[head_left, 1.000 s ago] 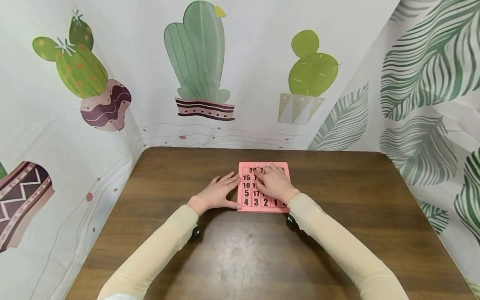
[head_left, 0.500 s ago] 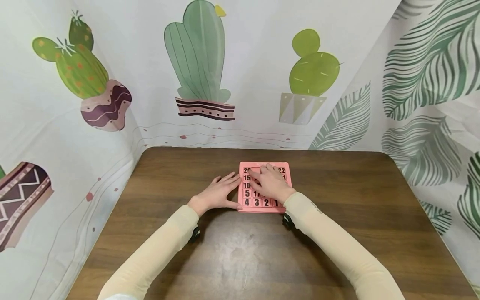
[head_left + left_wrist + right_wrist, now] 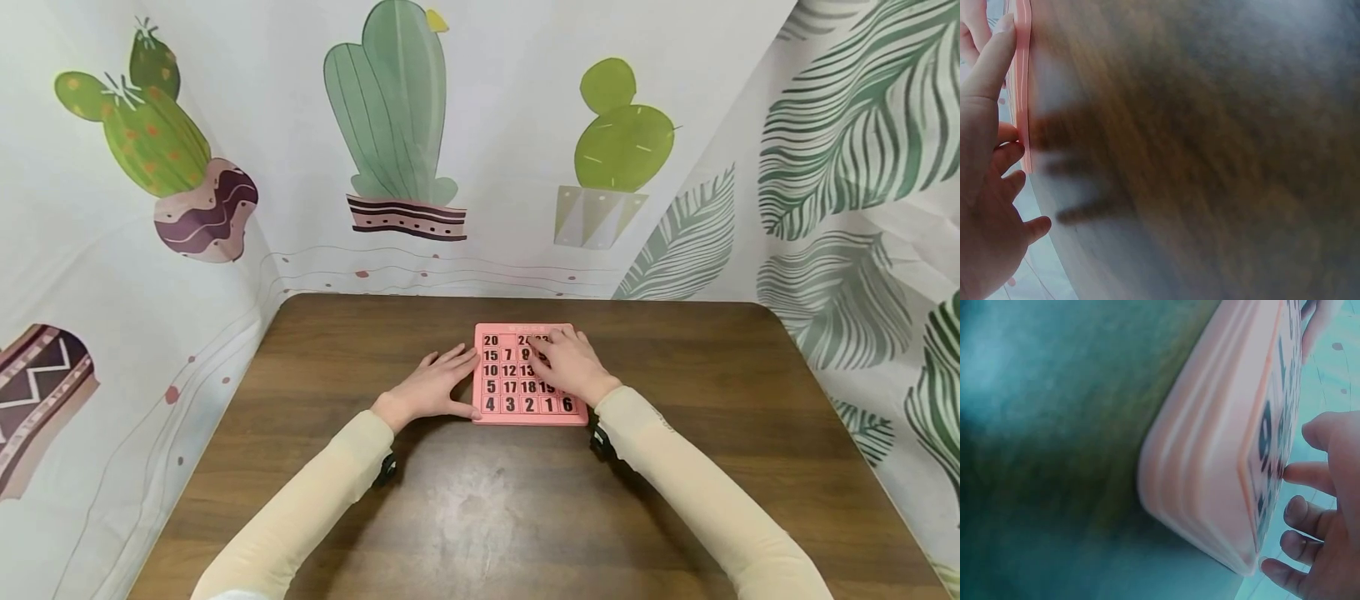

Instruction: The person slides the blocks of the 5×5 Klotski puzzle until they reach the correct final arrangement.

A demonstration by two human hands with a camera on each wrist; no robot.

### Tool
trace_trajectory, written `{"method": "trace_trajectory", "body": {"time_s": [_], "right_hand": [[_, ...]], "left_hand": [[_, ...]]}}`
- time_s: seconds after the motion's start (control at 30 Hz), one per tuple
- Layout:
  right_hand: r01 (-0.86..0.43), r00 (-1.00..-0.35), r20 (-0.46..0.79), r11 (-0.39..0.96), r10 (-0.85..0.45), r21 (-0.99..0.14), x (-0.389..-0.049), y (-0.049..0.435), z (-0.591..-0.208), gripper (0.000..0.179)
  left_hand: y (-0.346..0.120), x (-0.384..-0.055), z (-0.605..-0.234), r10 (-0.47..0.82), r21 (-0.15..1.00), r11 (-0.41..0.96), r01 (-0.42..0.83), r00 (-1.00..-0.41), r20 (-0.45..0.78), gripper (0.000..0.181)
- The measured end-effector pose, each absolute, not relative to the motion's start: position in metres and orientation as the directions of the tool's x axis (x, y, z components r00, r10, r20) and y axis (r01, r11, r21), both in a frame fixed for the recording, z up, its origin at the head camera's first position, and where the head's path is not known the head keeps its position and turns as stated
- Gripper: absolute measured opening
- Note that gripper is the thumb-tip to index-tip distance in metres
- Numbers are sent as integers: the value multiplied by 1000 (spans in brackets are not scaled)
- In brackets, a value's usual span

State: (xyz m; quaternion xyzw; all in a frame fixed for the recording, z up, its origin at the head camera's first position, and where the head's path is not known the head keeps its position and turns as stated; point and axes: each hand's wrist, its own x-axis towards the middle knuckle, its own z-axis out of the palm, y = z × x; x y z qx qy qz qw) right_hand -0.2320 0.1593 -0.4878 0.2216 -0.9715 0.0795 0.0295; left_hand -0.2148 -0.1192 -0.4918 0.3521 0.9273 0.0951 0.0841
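Note:
A pink number slide puzzle (image 3: 528,419) lies flat on the table, its tiles printed in black. In its top row the 20 tile (image 3: 491,341) fills the left corner, with a bare slot (image 3: 507,341) beside it and the 24 tile (image 3: 523,340) after that. My left hand (image 3: 430,389) lies spread at the left side, thumb by the near corner and fingertips along the edge. Over the right part, my right hand (image 3: 572,367) has its index fingertip at the 24 tile, hiding several tiles. In the right wrist view, one finger (image 3: 1310,477) meets the puzzle face.
The brown wooden table (image 3: 465,517) reaches back to a white cloth (image 3: 510,125) printed with cacti and leaves. Dark wrist cameras sit under both cuffs, the right camera (image 3: 602,442) close to the puzzle's near right corner.
The 20 tile has slid left into the corner, so the bare slot is now second in the top row. My right hand moved left, then back right; the left hand kept its place.

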Motion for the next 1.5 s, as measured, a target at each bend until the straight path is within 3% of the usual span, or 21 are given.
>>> {"method": "trace_trajectory", "body": {"time_s": [0.73, 0.93, 1.5], "right_hand": [[-490, -872, 87, 863, -482, -122, -234, 138, -489, 49], [-469, -883, 102, 867, -458, -168, -234, 150, -489, 46], [-446, -894, 115, 884, -433, -137, -229, 192, -492, 47]], "left_hand": [[-119, -215, -492, 665, 242, 736, 632, -741, -89, 103], [-119, -216, -492, 671, 241, 731, 638, -737, -84, 104], [-121, -217, -496, 663, 249, 738, 628, -744, -87, 105]]}}
